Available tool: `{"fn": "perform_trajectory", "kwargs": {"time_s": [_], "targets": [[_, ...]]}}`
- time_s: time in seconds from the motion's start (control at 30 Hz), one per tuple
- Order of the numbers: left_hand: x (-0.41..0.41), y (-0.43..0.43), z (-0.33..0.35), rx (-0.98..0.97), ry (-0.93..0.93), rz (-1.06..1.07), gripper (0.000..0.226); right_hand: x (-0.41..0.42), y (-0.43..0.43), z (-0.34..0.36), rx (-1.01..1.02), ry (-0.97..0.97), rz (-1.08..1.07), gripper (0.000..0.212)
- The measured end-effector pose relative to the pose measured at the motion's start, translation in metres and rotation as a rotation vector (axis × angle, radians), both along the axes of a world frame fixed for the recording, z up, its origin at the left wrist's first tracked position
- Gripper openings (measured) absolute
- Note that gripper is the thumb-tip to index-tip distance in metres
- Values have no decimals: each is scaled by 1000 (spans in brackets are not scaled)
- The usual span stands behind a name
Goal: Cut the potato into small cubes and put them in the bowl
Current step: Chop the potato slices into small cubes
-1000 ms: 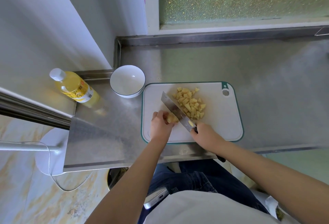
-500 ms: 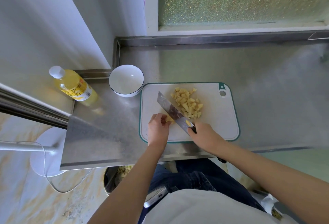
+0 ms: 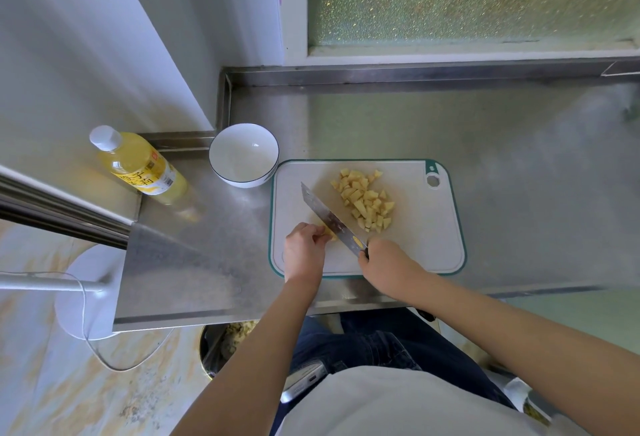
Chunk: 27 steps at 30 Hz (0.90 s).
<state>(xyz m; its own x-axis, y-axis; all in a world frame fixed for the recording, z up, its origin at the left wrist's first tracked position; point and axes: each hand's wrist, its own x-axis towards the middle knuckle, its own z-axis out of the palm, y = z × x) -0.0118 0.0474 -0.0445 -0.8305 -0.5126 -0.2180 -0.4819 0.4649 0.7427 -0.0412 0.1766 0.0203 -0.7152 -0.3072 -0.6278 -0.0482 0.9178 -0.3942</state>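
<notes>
The left hand point(image 3: 304, 248) curls its fingers over the last uncut piece of potato point(image 3: 329, 234) at 7 o'clock on the cutting board point(image 3: 426, 238). It pins the piece so the knife point(image 3: 329, 217), gripped by its handle in the right hand point(image 3: 384, 262), can slice just beside the fingertips. The finished cubes point(image 3: 367, 200) are heaped at 1 o'clock of the blade, seemingly to keep them off the cutting line. The bowl point(image 3: 242, 158) holds no cubes yet and sits on the desk point(image 3: 415, 116) at the board's 10 o'clock corner, with a bottle point(image 3: 138, 165) farther left and only the blade's tip near the path between heap and bowl.

Soft daylight, wide-angle edge distortion
</notes>
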Motion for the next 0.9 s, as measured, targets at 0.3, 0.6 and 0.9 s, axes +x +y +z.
{"fn": "perform_trajectory", "kwargs": {"time_s": [0.3,0.6,0.9], "targets": [[1,0,-2,62,-6,31,14,5,-3,-8,-1,-12,-30,31],[4,0,0,62,27,12,10,6,4,-16,-72,-22,-71,21],[7,3,1,84,18,-3,25,0,21,-17,-179,5,-112,22]]}}
